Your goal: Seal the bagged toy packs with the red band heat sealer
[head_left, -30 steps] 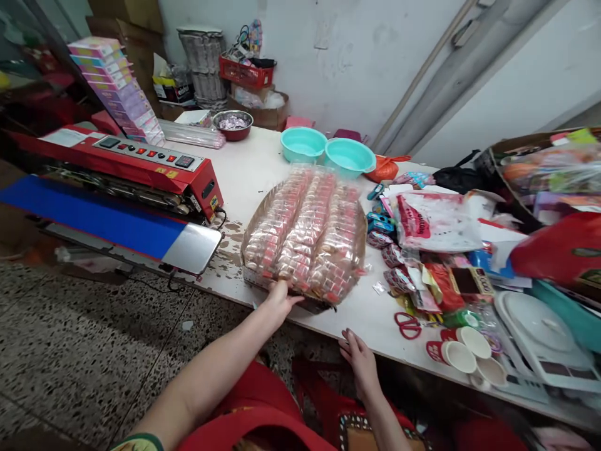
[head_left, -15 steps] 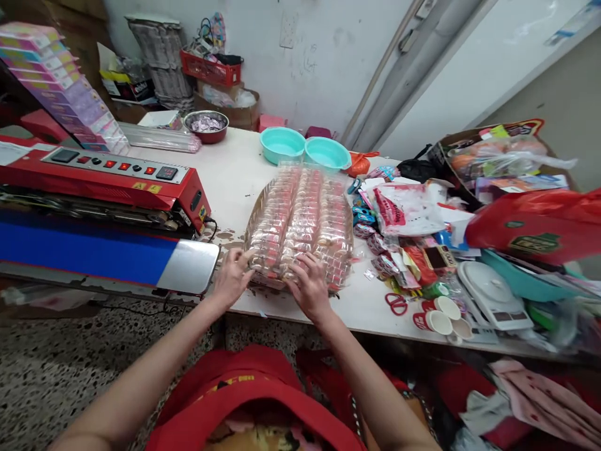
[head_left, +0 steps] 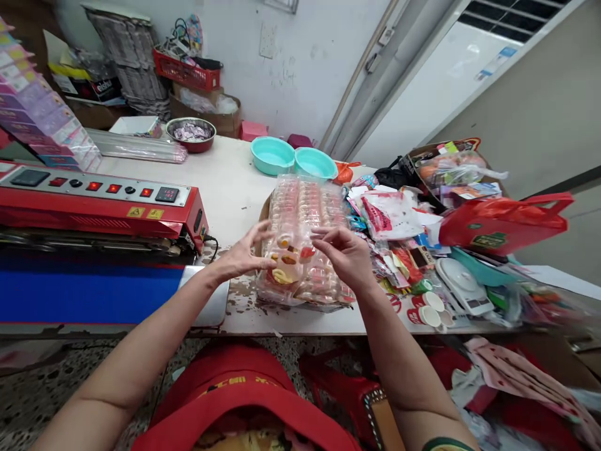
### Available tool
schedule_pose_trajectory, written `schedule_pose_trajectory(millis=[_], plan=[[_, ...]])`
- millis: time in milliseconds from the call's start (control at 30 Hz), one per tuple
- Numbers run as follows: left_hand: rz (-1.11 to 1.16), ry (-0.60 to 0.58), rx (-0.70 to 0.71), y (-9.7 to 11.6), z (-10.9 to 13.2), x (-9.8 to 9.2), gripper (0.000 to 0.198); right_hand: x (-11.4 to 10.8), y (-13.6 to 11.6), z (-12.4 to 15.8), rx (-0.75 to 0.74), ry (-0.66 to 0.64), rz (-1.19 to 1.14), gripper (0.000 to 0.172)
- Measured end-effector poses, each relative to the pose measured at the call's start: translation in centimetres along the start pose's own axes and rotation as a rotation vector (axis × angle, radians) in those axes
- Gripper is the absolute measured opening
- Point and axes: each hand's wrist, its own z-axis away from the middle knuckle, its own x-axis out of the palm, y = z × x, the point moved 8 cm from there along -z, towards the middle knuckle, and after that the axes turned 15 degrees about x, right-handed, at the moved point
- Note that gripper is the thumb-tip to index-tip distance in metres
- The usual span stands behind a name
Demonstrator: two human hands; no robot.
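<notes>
A clear plastic blister pack (head_left: 287, 266) with small yellow, red and brown pieces faces me at the front of the stack. My right hand (head_left: 346, 254) has thumb and forefinger pinched together at its upper right edge. On the other side, my left hand (head_left: 241, 254) has thumb and fingers spread apart, the thumb tip by the pack's left edge. Behind it, more clear packs (head_left: 310, 203) stand in tight rows in a shallow brown box (head_left: 265, 210). Reflections on the plastic blur the exact finger contact.
A red sealing machine (head_left: 94, 207) with a blue belt (head_left: 89, 285) is at left. Two turquoise basins (head_left: 272, 156) sit behind the box. At right are heaped packets, a white scale (head_left: 460, 285), paper cups (head_left: 425, 315) and a red bag (head_left: 498, 225).
Both hands have risen from the box's front edge and moved further apart. A single pack with visible coloured pieces now shows between them. The view has shifted.
</notes>
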Motion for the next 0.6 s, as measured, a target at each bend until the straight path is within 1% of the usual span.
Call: schedule_pose_trajectory(millis=[33,67,133,200,233,300,367,400,467,500,533,600], plan=[[0.084,-0.03,-0.104,-0.7,0.4,0.0,0.083,0.1,-0.3,-0.7,0.028,0.033,-0.045,0.023],[0.149,-0.029,-0.185,-1.4,0.9,-0.1,0.075,0.5,-0.3,-1.3,0.068,0.058,-0.084,0.025],[0.211,0.04,-0.276,-2.5,2.3,-1.0,0.06,2.4,1.0,-1.9,0.188,0.049,-0.147,0.027],[0.187,0.099,-0.316,-3.3,4.0,-2.1,0.051,5.4,3.1,-1.6,0.326,-0.018,-0.182,0.033],[0.163,0.106,-0.33,-3.7,5.0,-2.7,0.048,7.0,4.2,-1.3,0.381,-0.044,-0.176,0.038],[0.099,0.091,-0.362,-4.2,6.8,-4.0,0.043,9.9,6.1,-0.4,0.452,-0.04,-0.124,0.044],[0.04,0.082,-0.417,-4.9,8.6,-5.5,0.041,12.3,7.9,0.4,0.511,-0.029,-0.049,0.038],[0.017,0.081,-0.458,-5.2,9.5,-6.2,0.042,13.5,8.7,0.7,0.533,-0.052,-0.025,0.035],[0.013,0.08,-0.547,-5.9,11.1,-7.2,0.043,15.4,9.6,1.0,0.53,-0.129,-0.005,0.029],[0.029,0.074,-0.583,-6.1,11.7,-7.5,0.044,16.0,9.7,1.0,0.496,-0.164,0.007,0.027],[0.047,0.069,-0.606,-6.2,12.1,-7.8,0.045,16.2,9.5,0.9,0.448,-0.186,0.028,0.024],[0.072,0.076,-0.631,-6.2,12.8,-8.3,0.048,16.0,8.6,0.7,0.346,-0.218,0.085,0.017]])
